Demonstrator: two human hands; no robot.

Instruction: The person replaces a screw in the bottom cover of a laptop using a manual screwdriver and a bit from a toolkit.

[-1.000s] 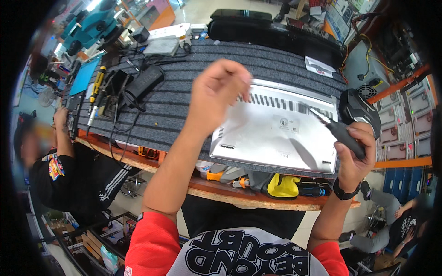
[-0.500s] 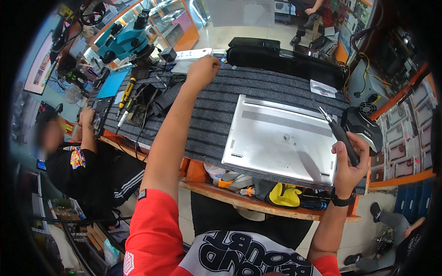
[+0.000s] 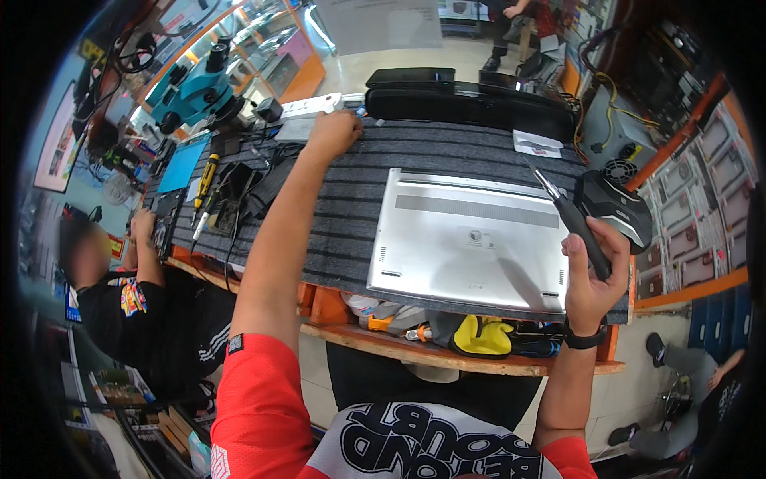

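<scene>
The right hand point(image 3: 592, 275) gripped a slim black screwdriver point(image 3: 573, 223) just right of the silver upturned laptop point(image 3: 471, 239) on the grey ribbed desk mat point(image 3: 351, 199), while the left hand point(image 3: 333, 132), loosely curled and empty, rested at the mat's far edge.

black screwdriver point(image 3: 576, 219) upright-tilted, tip up, beside silver laptop point(image 3: 472, 239) lying bottom-up, flat on grey mat.
</scene>
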